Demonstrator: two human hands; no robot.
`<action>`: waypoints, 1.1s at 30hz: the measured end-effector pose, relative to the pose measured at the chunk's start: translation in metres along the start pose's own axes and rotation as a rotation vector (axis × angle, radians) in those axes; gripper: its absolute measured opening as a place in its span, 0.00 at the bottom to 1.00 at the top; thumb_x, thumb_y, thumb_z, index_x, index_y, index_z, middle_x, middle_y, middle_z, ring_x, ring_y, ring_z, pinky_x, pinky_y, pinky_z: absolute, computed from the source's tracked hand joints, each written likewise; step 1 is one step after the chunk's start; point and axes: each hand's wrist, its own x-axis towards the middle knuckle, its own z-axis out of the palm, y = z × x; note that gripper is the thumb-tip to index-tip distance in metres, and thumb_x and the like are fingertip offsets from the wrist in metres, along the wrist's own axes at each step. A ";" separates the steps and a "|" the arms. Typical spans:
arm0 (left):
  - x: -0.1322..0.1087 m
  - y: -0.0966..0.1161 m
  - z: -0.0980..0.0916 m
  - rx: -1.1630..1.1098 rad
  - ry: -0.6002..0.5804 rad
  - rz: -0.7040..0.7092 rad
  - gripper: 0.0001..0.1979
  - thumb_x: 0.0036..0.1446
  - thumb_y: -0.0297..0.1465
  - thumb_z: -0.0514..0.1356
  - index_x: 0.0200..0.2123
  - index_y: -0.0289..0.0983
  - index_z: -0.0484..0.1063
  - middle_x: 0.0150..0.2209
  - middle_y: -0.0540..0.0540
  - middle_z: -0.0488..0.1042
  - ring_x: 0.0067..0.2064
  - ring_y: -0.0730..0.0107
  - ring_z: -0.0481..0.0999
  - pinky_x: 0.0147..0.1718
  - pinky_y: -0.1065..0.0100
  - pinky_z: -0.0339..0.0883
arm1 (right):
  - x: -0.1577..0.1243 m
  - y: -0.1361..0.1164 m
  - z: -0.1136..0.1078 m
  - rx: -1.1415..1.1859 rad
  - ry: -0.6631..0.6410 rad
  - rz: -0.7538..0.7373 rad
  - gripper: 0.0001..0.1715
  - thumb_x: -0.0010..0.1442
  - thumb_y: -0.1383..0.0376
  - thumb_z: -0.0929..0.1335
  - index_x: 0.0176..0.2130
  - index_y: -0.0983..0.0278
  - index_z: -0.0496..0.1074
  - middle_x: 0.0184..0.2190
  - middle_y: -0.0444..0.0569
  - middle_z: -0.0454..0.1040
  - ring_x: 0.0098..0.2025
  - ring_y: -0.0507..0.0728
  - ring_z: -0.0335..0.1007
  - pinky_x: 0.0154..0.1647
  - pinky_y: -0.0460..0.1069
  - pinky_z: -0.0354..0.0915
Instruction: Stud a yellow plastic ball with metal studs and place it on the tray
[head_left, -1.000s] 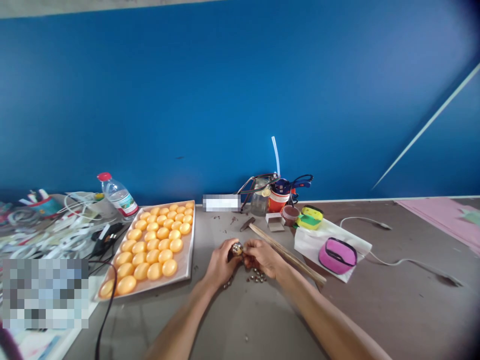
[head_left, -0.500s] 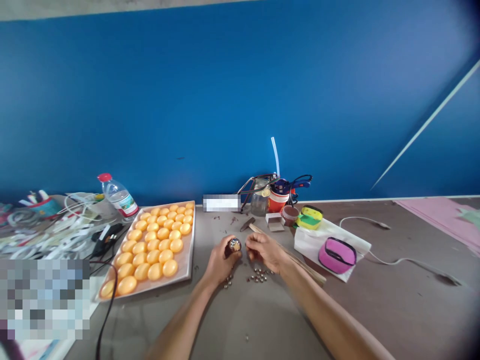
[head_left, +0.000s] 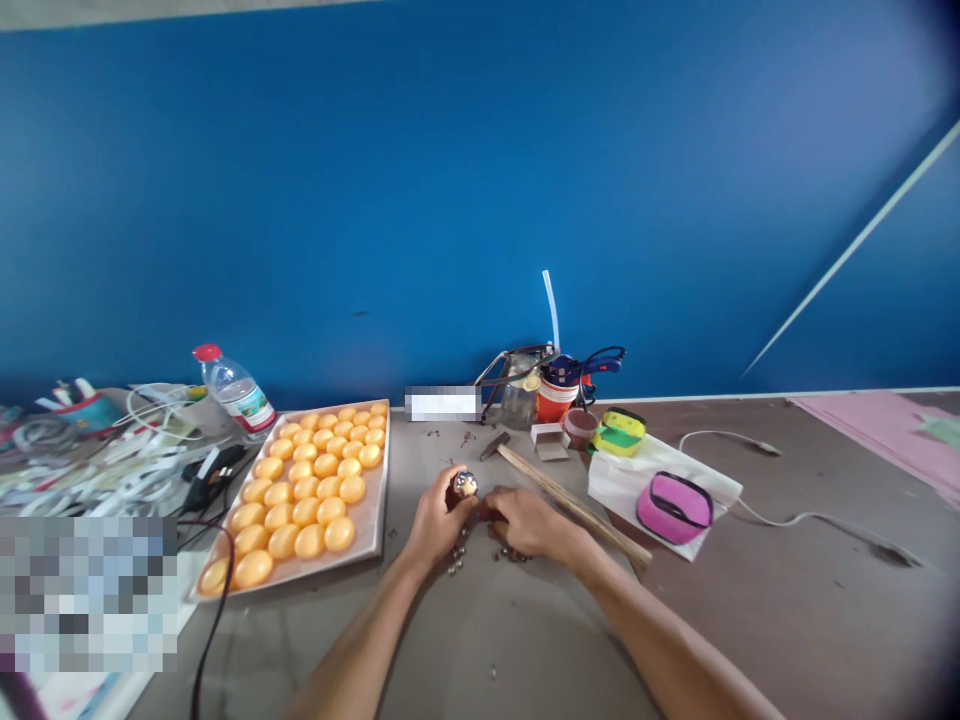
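My left hand is wrapped round a small round object studded with shiny metal beads, a pale patch showing on its top. Just to the right, my right hand is low over the table with its fingers bent and pressed together. Whatever lies between those fingertips is hidden. Loose metal beads are scattered beside my left hand, and more sit partly covered under my right. Behind my right hand lies a hammer with a wooden handle, its dark head pointing to the back left.
On the left, a tray carries rows of orange balls, near a water bottle and tangled white strips. Behind the hammer stand a glass jar, a red cup and an open small box. A pink case lies right.
My right hand has moved down and slightly left, over the loose beads, uncovering more of the hammer's handle. My left hand has shifted slightly left and up with the beaded object.
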 end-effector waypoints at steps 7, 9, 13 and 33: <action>0.001 -0.002 0.000 -0.001 0.008 0.016 0.22 0.50 0.36 0.59 0.49 0.36 0.66 0.43 0.44 0.74 0.43 0.64 0.73 0.44 0.64 0.65 | 0.005 0.002 0.013 -0.025 0.079 -0.033 0.09 0.55 0.70 0.61 0.29 0.65 0.71 0.33 0.52 0.73 0.33 0.54 0.68 0.33 0.46 0.56; 0.001 -0.004 0.000 -0.005 0.014 0.019 0.23 0.50 0.36 0.59 0.49 0.36 0.66 0.42 0.45 0.74 0.42 0.64 0.73 0.44 0.63 0.65 | 0.006 0.005 0.011 0.083 0.153 -0.038 0.09 0.55 0.70 0.60 0.29 0.65 0.69 0.31 0.50 0.72 0.33 0.53 0.67 0.33 0.45 0.57; 0.000 -0.005 0.001 -0.005 0.025 0.036 0.22 0.50 0.34 0.59 0.50 0.36 0.66 0.43 0.44 0.74 0.43 0.63 0.72 0.45 0.62 0.64 | 0.009 0.010 0.007 0.367 0.242 0.037 0.07 0.53 0.71 0.60 0.28 0.63 0.66 0.23 0.44 0.69 0.27 0.51 0.64 0.29 0.45 0.57; 0.003 -0.009 0.004 0.011 0.003 0.109 0.23 0.48 0.25 0.57 0.50 0.38 0.67 0.49 0.44 0.72 0.49 0.63 0.70 0.50 0.59 0.62 | 0.015 0.009 0.008 1.168 0.288 0.094 0.09 0.48 0.63 0.69 0.28 0.66 0.68 0.19 0.40 0.67 0.20 0.47 0.61 0.26 0.44 0.57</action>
